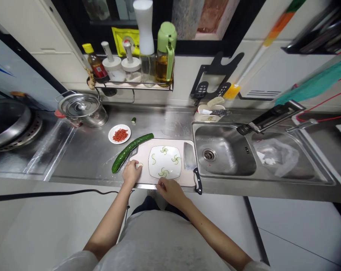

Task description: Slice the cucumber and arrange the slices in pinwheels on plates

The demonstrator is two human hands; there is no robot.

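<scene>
A white squarish plate (pixel 165 162) rests on the pale cutting board (pixel 142 150). Thin cucumber slices (pixel 175 159) lie on it in pinwheel patterns near three sides, with a smaller curved pair at the left. My left hand (pixel 131 172) is at the board's left edge, its thumb and fingers closed around small pale cucumber slices (pixel 139 165). At the plate's near edge, my right hand (pixel 170 191) has its fingertips pinched together; whatever is between them is too small to make out. A whole cucumber (pixel 131 148) lies across the board's upper left, beyond my left hand.
A kitchen knife (pixel 191 158) lies on the board's right side, its handle over the counter edge. Red berries fill a small white dish (pixel 119 134); a cucumber end (pixel 133 120) is nearby. The sink (pixel 224 150) is right, a steel pot (pixel 84 109) left, a condiment shelf (pixel 136 86) behind.
</scene>
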